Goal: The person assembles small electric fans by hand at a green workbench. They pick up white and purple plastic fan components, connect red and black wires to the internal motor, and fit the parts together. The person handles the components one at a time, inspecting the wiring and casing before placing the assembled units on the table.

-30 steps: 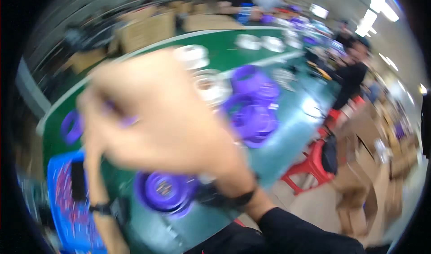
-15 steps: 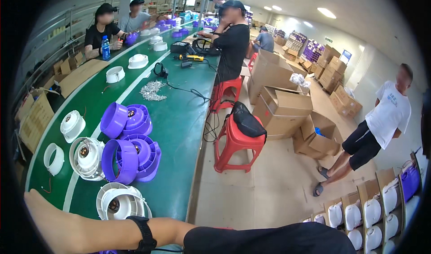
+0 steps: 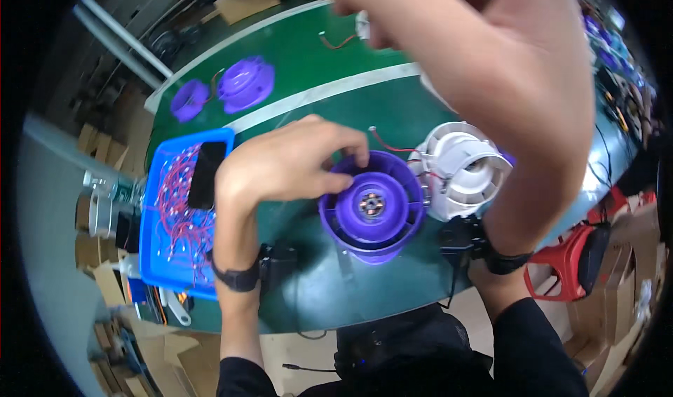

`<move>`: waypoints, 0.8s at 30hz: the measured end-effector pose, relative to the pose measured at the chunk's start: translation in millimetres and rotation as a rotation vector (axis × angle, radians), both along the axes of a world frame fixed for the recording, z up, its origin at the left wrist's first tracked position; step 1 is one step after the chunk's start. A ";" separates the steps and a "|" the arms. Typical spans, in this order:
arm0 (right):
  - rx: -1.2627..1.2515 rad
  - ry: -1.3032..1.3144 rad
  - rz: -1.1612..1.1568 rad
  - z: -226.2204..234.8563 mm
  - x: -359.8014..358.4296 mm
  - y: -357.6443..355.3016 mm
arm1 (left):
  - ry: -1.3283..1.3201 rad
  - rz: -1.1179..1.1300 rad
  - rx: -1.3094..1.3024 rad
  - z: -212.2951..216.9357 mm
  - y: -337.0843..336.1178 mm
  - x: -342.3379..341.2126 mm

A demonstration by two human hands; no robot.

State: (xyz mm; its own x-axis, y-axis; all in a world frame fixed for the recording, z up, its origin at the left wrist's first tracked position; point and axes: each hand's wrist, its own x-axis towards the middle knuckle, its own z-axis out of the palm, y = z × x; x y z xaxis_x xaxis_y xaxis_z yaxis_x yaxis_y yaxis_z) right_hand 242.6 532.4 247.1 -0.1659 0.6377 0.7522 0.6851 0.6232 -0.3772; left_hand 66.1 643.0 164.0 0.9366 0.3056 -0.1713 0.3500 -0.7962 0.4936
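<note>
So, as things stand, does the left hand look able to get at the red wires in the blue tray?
Probably yes: the left hand is close by, and the blue tray is open on top. A flat black device covers only some red wires.

Mod. lt.; R hand (image 3: pixel 505 74) blurry; glare on table (image 3: pixel 315 295) far R; edges bent, dark.

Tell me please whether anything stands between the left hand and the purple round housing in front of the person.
Nothing visible does. The left hand is at the upper-left rim of the purple round housing; whether it touches, I cannot tell.
</note>
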 end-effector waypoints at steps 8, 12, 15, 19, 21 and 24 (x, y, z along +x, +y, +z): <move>-0.002 -0.030 0.054 -5.6 -10.5 -6.4 | -0.015 0.152 0.189 -12.8 4.4 -4.5; 0.010 -0.034 0.067 -6.0 -8.2 -4.1 | 0.018 0.301 0.305 -14.9 15.2 -10.0; 0.013 -0.033 0.069 -9.8 -7.3 -1.7 | 0.034 0.342 0.371 -19.5 23.6 -12.8; 0.009 -0.036 0.076 -12.6 -8.0 -0.4 | -0.259 0.313 0.520 -4.1 31.0 -35.7; 0.018 -0.034 0.081 -11.0 -8.8 -1.0 | -0.447 0.342 0.476 20.9 16.1 -43.6; 0.033 -0.037 0.082 -14.1 -6.1 3.8 | -0.610 0.309 0.409 31.4 8.0 -52.6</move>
